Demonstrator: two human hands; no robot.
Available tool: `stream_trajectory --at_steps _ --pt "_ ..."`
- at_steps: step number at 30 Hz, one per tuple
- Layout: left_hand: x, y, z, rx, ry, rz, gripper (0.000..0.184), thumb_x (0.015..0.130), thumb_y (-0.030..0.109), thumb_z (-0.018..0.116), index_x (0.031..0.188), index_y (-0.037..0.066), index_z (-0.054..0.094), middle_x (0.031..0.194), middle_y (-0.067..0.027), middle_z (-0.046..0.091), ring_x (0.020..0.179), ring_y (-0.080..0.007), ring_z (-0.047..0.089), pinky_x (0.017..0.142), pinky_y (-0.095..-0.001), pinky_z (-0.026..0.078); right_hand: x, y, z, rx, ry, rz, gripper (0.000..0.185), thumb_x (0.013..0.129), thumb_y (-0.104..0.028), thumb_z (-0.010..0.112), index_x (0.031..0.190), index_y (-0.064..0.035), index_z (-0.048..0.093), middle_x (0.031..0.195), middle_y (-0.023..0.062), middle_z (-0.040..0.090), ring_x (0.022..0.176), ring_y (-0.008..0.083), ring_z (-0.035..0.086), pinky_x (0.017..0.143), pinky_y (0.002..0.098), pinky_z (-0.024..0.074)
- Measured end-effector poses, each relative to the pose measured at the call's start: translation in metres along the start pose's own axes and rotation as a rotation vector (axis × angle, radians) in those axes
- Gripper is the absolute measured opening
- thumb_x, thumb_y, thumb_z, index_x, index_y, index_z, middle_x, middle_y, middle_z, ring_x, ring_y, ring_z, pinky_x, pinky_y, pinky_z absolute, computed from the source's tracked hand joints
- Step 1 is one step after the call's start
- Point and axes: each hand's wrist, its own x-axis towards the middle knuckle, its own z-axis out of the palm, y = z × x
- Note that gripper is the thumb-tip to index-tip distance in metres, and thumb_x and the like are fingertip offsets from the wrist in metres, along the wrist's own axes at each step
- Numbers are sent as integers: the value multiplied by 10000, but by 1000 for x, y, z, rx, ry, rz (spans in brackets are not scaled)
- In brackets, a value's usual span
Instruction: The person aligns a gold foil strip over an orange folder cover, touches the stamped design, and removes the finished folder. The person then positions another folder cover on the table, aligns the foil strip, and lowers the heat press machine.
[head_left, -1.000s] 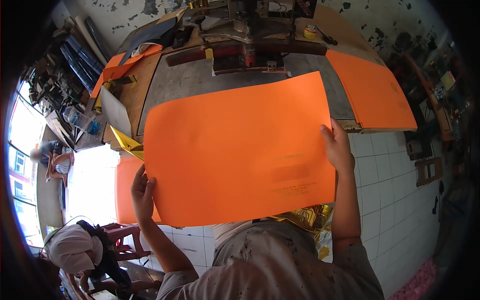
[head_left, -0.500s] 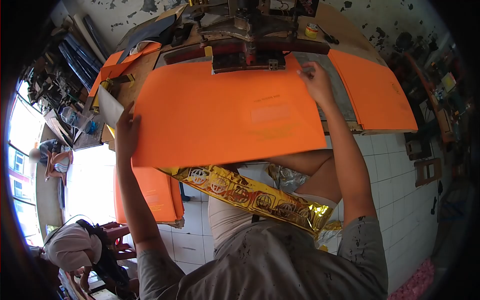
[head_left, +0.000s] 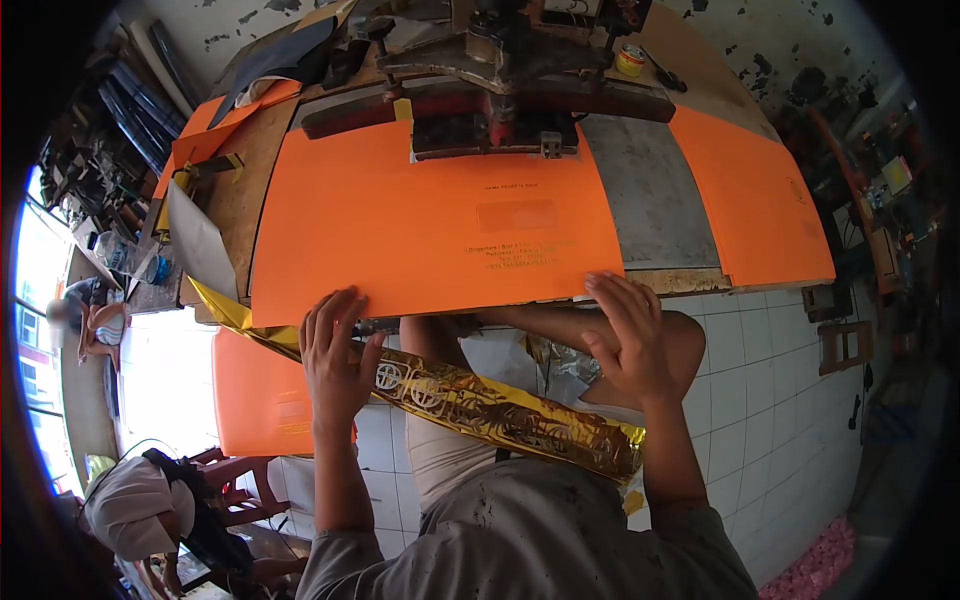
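Observation:
A large orange printed sheet [head_left: 400, 220] lies flat on the bench, its far edge beneath the dark plate of a press [head_left: 480, 135]. Small gold and dark lettering and a pale rectangle show on it. My left hand [head_left: 338, 350] rests its fingertips on the sheet's near edge, left of the middle, with the thumb apart. At the near right corner, my right hand [head_left: 628, 335] touches the edge with fingers spread and thumb away. Neither hand is wrapped around anything. Below them, a strip of gold foil [head_left: 480, 405] with cut-out emblem shapes stretches over my lap.
More orange sheets [head_left: 745, 200] lie on the bench's right side. Another orange stack [head_left: 260, 395] is at lower left. A yellow tin [head_left: 630, 60] stands behind the press. Grey-white paper [head_left: 200, 230] hangs by the left bench edge. A person [head_left: 150, 505] bends over at lower left.
The orange sheet has gone from raised and tilted to flat under the press. Both hands have moved to its near edge, the left from its side, the right from its far right corner.

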Motion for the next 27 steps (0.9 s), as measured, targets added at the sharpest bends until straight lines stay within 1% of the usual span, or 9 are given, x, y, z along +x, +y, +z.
stream_trajectory --at_steps 2,4,5,11,15,20,27 --pt "-1 -4 4 40 2 -10 410 975 232 677 1350 68 648 1427 -121 621 1365 -339 548 1184 -520 356 -3 -2 4 -29 -44 6 554 1020 -347 641 1483 -52 558 1478 111 611 1418 295 531 1192 523 314" --pt "3 -9 5 93 6 -24 402 989 242 655 1351 68 649 1446 -115 615 1386 -332 540 1209 -524 331 3 -2 4 -10 -88 -7 596 1022 -367 638 1518 -58 522 1500 109 596 1446 285 507 1215 538 280" --pt "7 -9 5 79 23 -53 393 993 224 640 1354 67 650 1465 -107 611 1408 -323 529 1226 -528 311 6 -3 5 1 -110 -13 617 1022 -377 637 1535 -61 504 1511 109 588 1460 280 494 1227 545 263" --pt "4 -15 7 89 56 -73 394 971 213 654 1336 64 662 1450 -126 617 1386 -347 537 1190 -528 349 13 -7 5 56 -151 -12 665 1021 -401 637 1575 -81 455 1550 104 552 1495 286 455 1256 554 230" --pt "-2 -15 10 106 82 -83 371 959 211 668 1301 67 676 1417 -121 631 1353 -360 548 1167 -528 368 10 -1 6 88 -139 -2 670 1016 -401 648 1571 -77 457 1552 100 549 1489 277 462 1256 548 240" --pt "-1 -19 17 127 129 -84 357 958 209 671 1286 68 676 1418 -119 626 1353 -367 541 1159 -534 373 15 -4 9 135 -136 4 670 1012 -392 659 1561 -62 462 1554 100 545 1484 266 468 1259 544 240" --pt "-5 -12 20 98 124 -61 364 955 202 670 1293 68 676 1444 -132 608 1365 -383 530 1169 -540 365 9 0 3 49 -132 3 649 1020 -394 650 1549 -59 478 1529 95 564 1465 265 487 1244 541 264"
